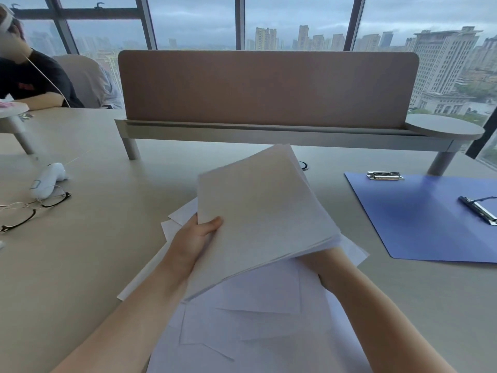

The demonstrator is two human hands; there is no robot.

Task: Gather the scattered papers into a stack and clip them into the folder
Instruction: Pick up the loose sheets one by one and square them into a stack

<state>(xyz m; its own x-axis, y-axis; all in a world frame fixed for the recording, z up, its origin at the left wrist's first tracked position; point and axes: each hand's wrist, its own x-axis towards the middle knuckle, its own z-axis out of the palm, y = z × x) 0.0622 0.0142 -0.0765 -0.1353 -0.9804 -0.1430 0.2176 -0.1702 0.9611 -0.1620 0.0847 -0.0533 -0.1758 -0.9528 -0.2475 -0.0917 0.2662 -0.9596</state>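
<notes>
A stack of white papers (263, 214) is lifted off the desk and tilted, its far edge raised. My left hand (196, 238) grips its left edge, thumb on top. My right hand (322, 265) is under the stack's near right corner and mostly hidden by it, so only the wrist and forearm show. Several loose white sheets (255, 319) lie scattered on the desk beneath and toward me. The blue folder (419, 219) lies open and flat at the right, with a metal clip (385, 175) at its top edge and a second clip (480, 210) further right.
A brown divider screen on a raised shelf (269, 90) crosses the back of the beige desk (94, 251). Glasses (35, 208) and a white controller (45, 181) lie at the left. Another person (29, 76) sits at the far left.
</notes>
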